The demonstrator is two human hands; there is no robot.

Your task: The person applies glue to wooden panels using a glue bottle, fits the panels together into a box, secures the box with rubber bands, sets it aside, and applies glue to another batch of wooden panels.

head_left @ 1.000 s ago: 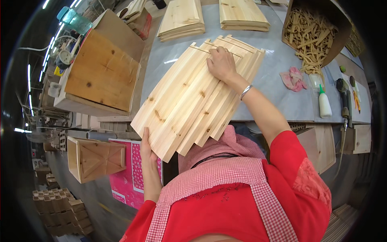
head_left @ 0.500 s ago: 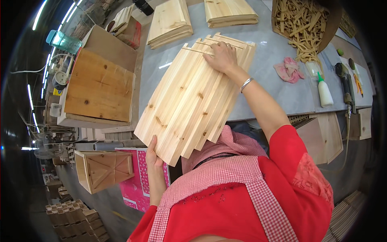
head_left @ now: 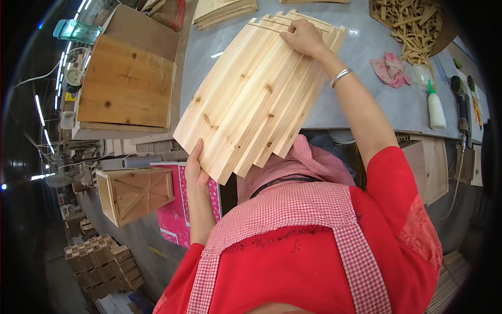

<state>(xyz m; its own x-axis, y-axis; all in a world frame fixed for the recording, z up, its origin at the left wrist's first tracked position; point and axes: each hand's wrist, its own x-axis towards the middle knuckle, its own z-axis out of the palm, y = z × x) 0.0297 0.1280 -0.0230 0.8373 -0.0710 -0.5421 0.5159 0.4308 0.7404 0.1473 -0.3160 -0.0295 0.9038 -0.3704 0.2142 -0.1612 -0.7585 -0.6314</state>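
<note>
A fanned stack of several pale wooden panels (head_left: pixel 243 97) with knots and narrow grooves near the far end lies tilted across the front of the worktable. Its near corners stick out past the table edge, toward my apron. My left hand (head_left: pixel 196 163) grips the near left corner, thumb on top and the other fingers hidden beneath. At the far end my right hand (head_left: pixel 304 37), with a silver bangle on the wrist, is closed on the panels beside the grooves; its fingertips are partly hidden.
The grey worktable (head_left: pixel 361 110) holds a pink cloth (head_left: pixel 391 69), a white glue bottle (head_left: pixel 435 107), a dark power tool (head_left: pixel 461 104) and a box of wooden strips (head_left: pixel 413 26). More panels (head_left: pixel 222 11) lie at the back. Left stands a large wooden box (head_left: pixel 125 83); below it, a crate (head_left: pixel 135 193).
The view has shifted, so the table and its things sit higher in the picture. Both hands keep their places on the panels, whose fanned arrangement looks nearly the same.
</note>
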